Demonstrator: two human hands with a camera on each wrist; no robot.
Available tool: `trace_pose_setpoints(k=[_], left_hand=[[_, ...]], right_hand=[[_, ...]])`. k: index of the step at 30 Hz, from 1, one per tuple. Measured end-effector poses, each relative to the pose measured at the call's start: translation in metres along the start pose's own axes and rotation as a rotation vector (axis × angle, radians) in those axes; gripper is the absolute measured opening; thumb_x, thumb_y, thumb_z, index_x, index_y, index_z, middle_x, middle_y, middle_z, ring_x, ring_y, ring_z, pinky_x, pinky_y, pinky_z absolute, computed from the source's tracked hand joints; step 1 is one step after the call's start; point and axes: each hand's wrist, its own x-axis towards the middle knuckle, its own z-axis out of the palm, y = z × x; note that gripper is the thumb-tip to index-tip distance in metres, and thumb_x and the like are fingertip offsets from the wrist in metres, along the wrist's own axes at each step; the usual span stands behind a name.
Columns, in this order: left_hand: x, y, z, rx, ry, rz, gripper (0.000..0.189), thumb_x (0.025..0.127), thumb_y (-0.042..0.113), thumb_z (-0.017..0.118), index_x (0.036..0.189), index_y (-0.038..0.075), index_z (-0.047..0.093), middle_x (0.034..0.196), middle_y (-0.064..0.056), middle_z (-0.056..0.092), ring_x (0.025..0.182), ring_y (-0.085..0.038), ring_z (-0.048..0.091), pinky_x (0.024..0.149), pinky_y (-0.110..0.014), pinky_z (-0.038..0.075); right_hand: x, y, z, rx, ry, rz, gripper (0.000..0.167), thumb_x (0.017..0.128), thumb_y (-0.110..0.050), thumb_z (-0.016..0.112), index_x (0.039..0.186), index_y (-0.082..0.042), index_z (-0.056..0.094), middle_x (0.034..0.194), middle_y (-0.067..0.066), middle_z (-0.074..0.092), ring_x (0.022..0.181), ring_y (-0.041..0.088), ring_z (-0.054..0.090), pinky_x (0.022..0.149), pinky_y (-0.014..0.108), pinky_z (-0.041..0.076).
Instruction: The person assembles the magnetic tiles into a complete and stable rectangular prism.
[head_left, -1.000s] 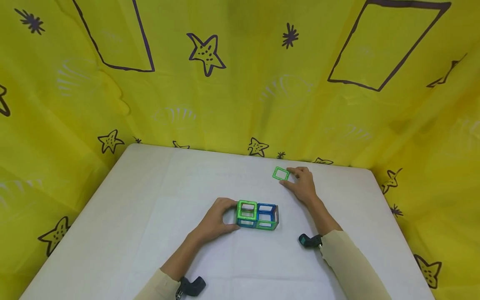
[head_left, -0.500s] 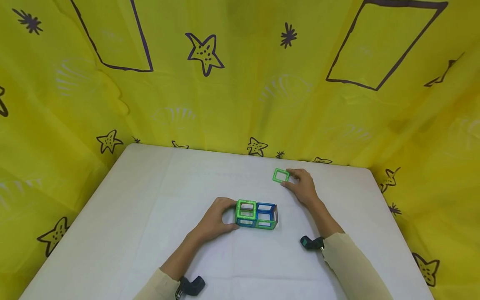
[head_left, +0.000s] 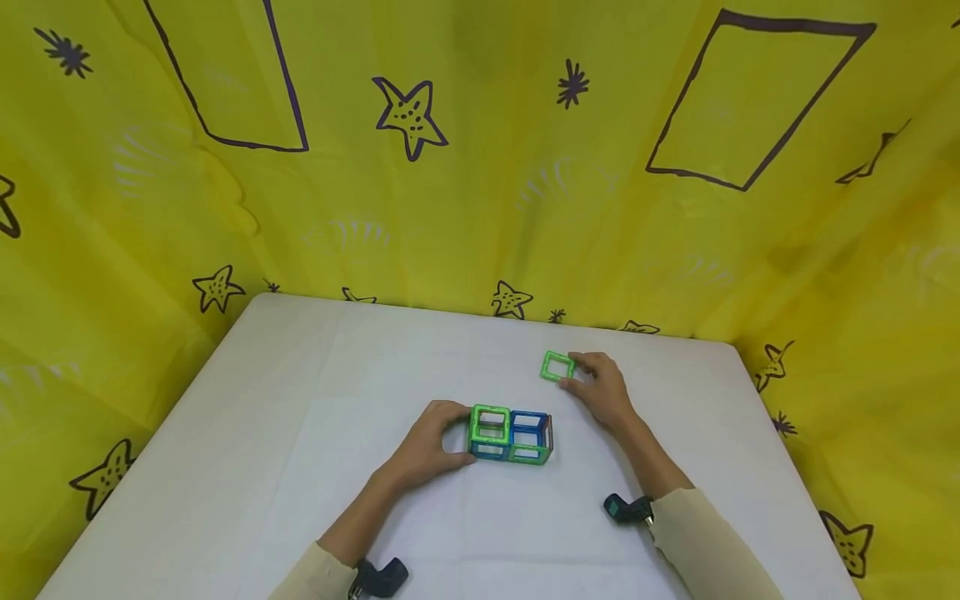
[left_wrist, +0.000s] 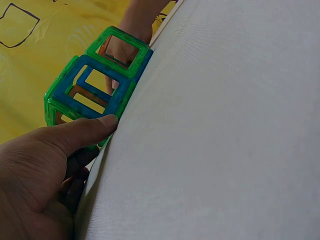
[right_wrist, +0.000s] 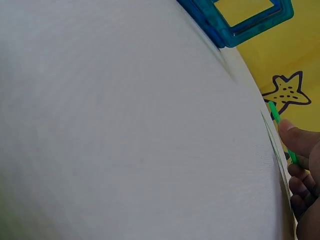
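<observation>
A two-cell block of green and blue square magnetic tiles [head_left: 511, 429] stands on the white table, with a brownish tile at its right end. My left hand [head_left: 426, 450] holds it by the left end, fingers at the far side and thumb at the near side. In the left wrist view the thumb [left_wrist: 107, 121] lies along the lower edge of a blue tile [left_wrist: 105, 69]. Beyond the block, to the right, my right hand [head_left: 606, 387] pinches a single green square tile [head_left: 545, 364] by its right edge. The right wrist view shows this green tile [right_wrist: 274, 111] edge-on, low over the cloth.
White cloth covers the table [head_left: 225, 467]. A yellow curtain [head_left: 450, 183] with starfish drawings hangs behind and at both sides. Each wrist wears a small black device, one at the left wrist [head_left: 381, 577] and one at the right wrist [head_left: 628, 508].
My right hand has drawn the green tile a little nearer to me and slightly left. The left hand and block stay in place; the head view has tilted up slightly.
</observation>
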Motion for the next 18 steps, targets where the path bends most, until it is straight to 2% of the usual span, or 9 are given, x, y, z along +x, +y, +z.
trace_pose_setpoints(k=[4,11,18], left_hand=[[0.0,0.0,0.001,-0.002,0.002,0.005,0.067,0.079,0.012,0.092,0.139,0.002,0.063,0.135,-0.006,0.063,0.132,-0.027,0.049,0.113,-0.048,0.04],[0.0,0.001,0.002,-0.004,0.006,-0.004,0.067,0.08,0.012,0.092,0.139,0.003,0.063,0.135,-0.006,0.062,0.132,-0.027,0.049,0.113,-0.048,0.04],[0.0,0.002,0.0,-0.002,0.003,-0.005,0.068,0.079,0.011,0.092,0.139,0.001,0.063,0.135,-0.007,0.062,0.132,-0.028,0.049,0.113,-0.048,0.04]], right_hand=[[-0.005,-0.002,-0.001,0.009,-0.011,-0.011,0.055,0.093,-0.015,0.082,0.142,0.0,0.063,0.135,0.023,0.058,0.119,0.038,0.052,0.101,0.054,0.041],[-0.017,-0.011,-0.003,0.047,-0.015,-0.029,0.052,0.093,-0.016,0.082,0.14,-0.002,0.065,0.134,0.021,0.059,0.126,0.04,0.05,0.108,0.057,0.036],[-0.034,-0.021,-0.007,0.02,-0.003,-0.055,0.052,0.091,-0.014,0.085,0.138,-0.002,0.067,0.13,0.02,0.061,0.12,0.039,0.053,0.103,0.057,0.04]])
